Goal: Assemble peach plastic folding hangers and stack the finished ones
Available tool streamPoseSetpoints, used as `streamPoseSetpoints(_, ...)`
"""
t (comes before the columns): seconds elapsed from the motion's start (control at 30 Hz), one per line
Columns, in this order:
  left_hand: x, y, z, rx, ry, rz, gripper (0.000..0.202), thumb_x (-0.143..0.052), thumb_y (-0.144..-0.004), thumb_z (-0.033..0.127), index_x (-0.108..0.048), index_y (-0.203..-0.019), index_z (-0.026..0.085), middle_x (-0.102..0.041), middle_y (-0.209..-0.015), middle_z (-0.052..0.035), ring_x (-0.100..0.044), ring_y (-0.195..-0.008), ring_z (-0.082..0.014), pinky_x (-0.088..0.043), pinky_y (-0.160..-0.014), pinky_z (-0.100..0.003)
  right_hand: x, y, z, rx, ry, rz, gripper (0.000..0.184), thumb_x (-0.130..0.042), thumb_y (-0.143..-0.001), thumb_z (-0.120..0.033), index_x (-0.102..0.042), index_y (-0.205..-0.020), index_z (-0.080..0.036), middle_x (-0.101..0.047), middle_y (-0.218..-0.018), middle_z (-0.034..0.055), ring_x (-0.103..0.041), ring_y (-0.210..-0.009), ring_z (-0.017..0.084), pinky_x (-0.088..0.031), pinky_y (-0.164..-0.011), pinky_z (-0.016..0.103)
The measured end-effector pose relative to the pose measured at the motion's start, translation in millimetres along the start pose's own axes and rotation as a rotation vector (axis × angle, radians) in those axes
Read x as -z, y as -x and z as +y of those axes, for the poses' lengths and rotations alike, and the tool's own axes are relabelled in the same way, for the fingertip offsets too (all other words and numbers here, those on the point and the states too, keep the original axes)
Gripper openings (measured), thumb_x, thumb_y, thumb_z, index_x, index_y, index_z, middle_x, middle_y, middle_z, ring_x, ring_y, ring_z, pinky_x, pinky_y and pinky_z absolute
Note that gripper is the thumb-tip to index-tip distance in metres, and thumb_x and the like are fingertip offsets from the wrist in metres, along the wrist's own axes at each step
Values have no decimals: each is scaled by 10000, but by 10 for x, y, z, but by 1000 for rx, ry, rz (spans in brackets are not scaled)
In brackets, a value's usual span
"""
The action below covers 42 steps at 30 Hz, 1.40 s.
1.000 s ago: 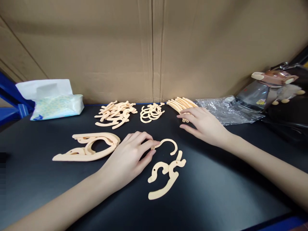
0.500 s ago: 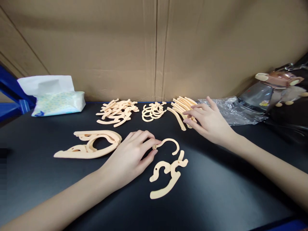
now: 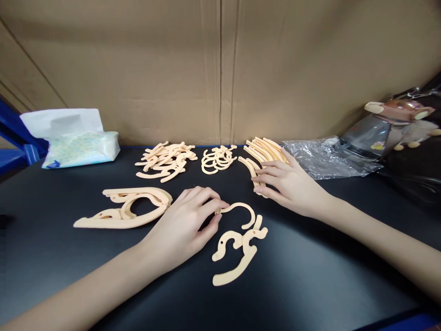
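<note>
My left hand (image 3: 186, 223) rests on the black table (image 3: 69, 276) and pinches one end of a pale wooden hook piece (image 3: 241, 210) between thumb and forefinger. Just below the hook lies a curved wooden arm piece (image 3: 237, 250). My right hand (image 3: 292, 186) lies flat with its fingers on a curved wooden strip (image 3: 253, 174) pulled a little out of the stack of strips (image 3: 265, 148). A finished wooden hanger stack (image 3: 127, 209) sits left of my left hand.
At the back lie a heap of arm pieces (image 3: 165, 163) and a heap of hooks (image 3: 217, 160). A tissue pack (image 3: 74, 140) sits far left, crumpled clear plastic (image 3: 324, 158) and a plush toy on a dark bag (image 3: 396, 115) far right. A cardboard wall (image 3: 220, 69) closes off the back.
My right hand drew a curved strip out of the back stack toward me. My left hand stayed on the hook piece.
</note>
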State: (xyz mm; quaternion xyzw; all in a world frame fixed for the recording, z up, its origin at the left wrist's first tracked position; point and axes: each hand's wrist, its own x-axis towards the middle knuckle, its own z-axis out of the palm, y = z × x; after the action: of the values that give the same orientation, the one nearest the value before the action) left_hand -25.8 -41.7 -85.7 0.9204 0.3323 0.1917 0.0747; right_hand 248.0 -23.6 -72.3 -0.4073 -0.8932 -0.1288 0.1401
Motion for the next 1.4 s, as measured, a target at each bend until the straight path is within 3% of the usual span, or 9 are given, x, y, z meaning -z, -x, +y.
streamPoseSetpoints(0.13, -2, -7, -4, -6, 14, 1, 236, -430, -966, 179, -610, -1114, 218, -601, -1060, -35, -527, -949, -207, -411, -834, -372, 123, -12, -50, 16, -106, -44, 446, -365, -1025, -409, -692, -819, -185, -707, -844, 39, -642, -899, 195, -289, -1095, 466)
streamPoseSetpoints(0.27, -14, -9, -7, -13, 27, 10, 222, -448, -964, 183, -612, -1108, 223, -605, -1049, -31, -522, -940, -205, -411, -825, -370, 102, 1, -80, -29, 37, 45, 364, -445, -992, -396, -671, -841, -155, -682, -849, 74, -629, -845, 221, -464, -824, 369)
streamPoseSetpoints(0.37, -13, -8, -1, -19, 31, 4, 198, -465, -971, 203, -615, -1097, 228, -608, -1034, -26, -520, -927, -201, -408, -824, -371, 50, 24, -123, -93, 190, 68, 324, -533, -940, -423, -669, -888, -134, -679, -859, 92, -640, -808, 247, -468, -693, 347)
streamPoseSetpoints(0.47, -1, -13, 5, -22, 38, 3, 183, -466, -977, 217, -620, -1076, 223, -615, -1015, -23, -523, -915, -200, -406, -816, -373, 21, 44, -178, -143, 232, 12, 282, -588, -907, -405, -671, -893, -136, -685, -843, 83, -650, -733, 245, -461, -644, 347)
streamPoseSetpoints(0.57, 11, -20, 0, 4, 39, 37, 186, -448, -982, 209, -627, -1035, 213, -617, -987, -21, -523, -880, -198, -406, -778, -373, 14, 48, -209, -113, 165, -46, 242, -536, -944, -340, -675, -904, -146, -686, -903, 75, -649, -736, 226, -468, -666, 348)
streamPoseSetpoints(0.73, 7, -17, -36, 69, 18, 118, 209, -431, -984, 211, -628, -1054, 206, -592, -1013, -39, -532, -920, -208, -438, -815, -391, 32, 25, -200, -14, -87, -26, 282, -426, -1005, -302, -661, -989, -147, -688, -976, 78, -643, -885, 217, -474, -802, 354)
streamPoseSetpoints(1.13, -36, -6, -75, 21, 27, 78, 320, -456, -975, 248, -533, -1285, 265, -496, -1377, -61, -484, -1232, -256, -443, -1011, -450, 125, 39, -273, 99, -596, -72, 139, -557, -957, -276, -653, -1007, -188, -701, -881, 10, -629, -778, 144, -454, -759, 278)
streamPoseSetpoints(1.27, -43, 11, -72, 17, 37, 61, 281, -457, -978, 244, -541, -1247, 254, -505, -1352, -50, -485, -1219, -237, -437, -1009, -424, 132, 50, -344, 91, -568, -118, 236, -596, -930, -364, -640, -1052, -166, -665, -939, 40, -618, -817, 160, -472, -739, 281)
streamPoseSetpoints(1.4, 7, 3, -35, 12, 74, 83, 269, -430, -986, 204, -527, -1233, 247, -529, -1270, -46, -502, -1152, -206, -444, -963, -373, 136, 55, -384, 79, -433, -157, 340, -641, -883, -410, -598, -1127, -176, -618, -1121, 78, -604, -972, 209, -485, -850, 343)
